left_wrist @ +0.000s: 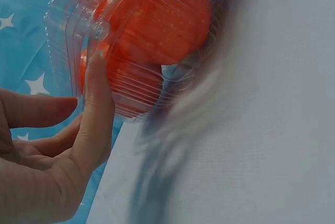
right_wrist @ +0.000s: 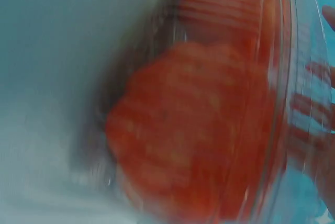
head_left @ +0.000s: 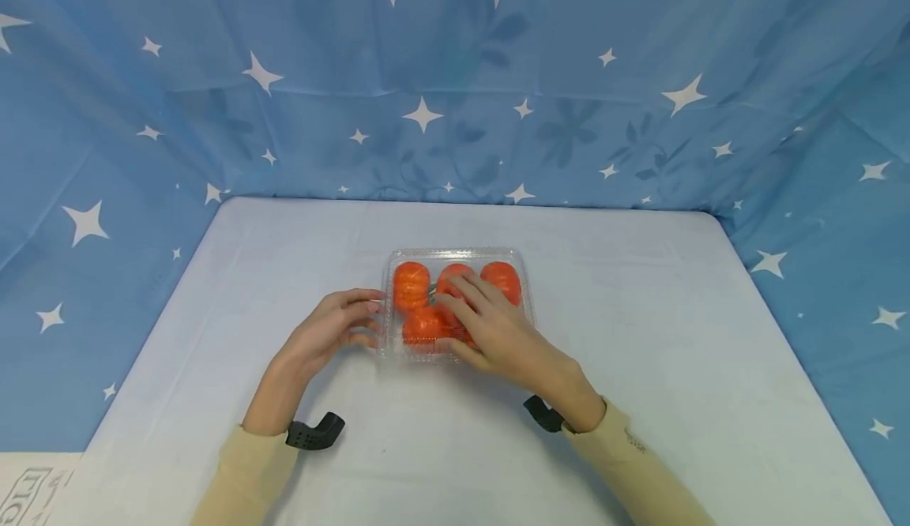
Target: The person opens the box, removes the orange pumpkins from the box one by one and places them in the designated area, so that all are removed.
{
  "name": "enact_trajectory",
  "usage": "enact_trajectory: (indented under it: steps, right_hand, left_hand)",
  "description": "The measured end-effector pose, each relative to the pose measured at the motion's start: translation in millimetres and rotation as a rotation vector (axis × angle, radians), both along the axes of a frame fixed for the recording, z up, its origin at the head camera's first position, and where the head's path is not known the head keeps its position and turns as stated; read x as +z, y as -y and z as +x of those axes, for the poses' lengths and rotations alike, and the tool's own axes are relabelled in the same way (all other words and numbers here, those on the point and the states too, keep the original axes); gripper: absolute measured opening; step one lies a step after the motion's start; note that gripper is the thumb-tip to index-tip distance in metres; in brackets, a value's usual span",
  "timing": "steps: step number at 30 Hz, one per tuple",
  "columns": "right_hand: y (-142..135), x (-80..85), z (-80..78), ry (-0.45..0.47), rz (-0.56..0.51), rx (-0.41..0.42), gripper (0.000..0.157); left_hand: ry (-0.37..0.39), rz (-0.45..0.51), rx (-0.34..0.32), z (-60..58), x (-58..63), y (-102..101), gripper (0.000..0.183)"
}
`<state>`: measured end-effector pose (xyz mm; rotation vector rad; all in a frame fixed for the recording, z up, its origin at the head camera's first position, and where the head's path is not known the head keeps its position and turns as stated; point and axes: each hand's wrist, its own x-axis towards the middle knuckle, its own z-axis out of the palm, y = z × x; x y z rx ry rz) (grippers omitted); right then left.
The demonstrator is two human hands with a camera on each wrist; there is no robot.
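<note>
A clear plastic clamshell box (head_left: 462, 254) lies on the white table, holding several ribbed red-orange fruits (head_left: 411, 287) that look like tomatoes. At its left edge, my left hand (head_left: 329, 328) touches the side; in the left wrist view one straight finger (left_wrist: 95, 90) rests against the plastic and the thumb stands apart from it. Over the right half of the lid, my right hand (head_left: 501, 336) spreads its fingers, covering some of the fruits. Motion blurs the right wrist view, where a large ribbed fruit (right_wrist: 193, 135) shows through the plastic.
The white table (head_left: 626, 297) has rounded far corners. Behind and beside it hangs a blue curtain (head_left: 455, 76) with white stars. Both wrists carry black bands (head_left: 316, 432). Some printed lettering (head_left: 28, 494) shows at the lower left.
</note>
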<state>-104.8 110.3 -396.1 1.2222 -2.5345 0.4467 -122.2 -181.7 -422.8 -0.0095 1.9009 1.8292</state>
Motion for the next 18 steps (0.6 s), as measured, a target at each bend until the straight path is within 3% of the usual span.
enact_trajectory:
  steps: [9, 18]
  right_hand:
    - [33, -6.5, 4.2, -0.029, 0.037, 0.023, 0.056]
    - [53, -13.1, 10.1, -0.135, 0.103, 0.014, 0.059]
  left_hand:
    - [-0.019, -0.006, 0.011, -8.5, -7.0, -1, 0.047]
    - [-0.028, 0.004, 0.019, -10.4, -13.4, 0, 0.046]
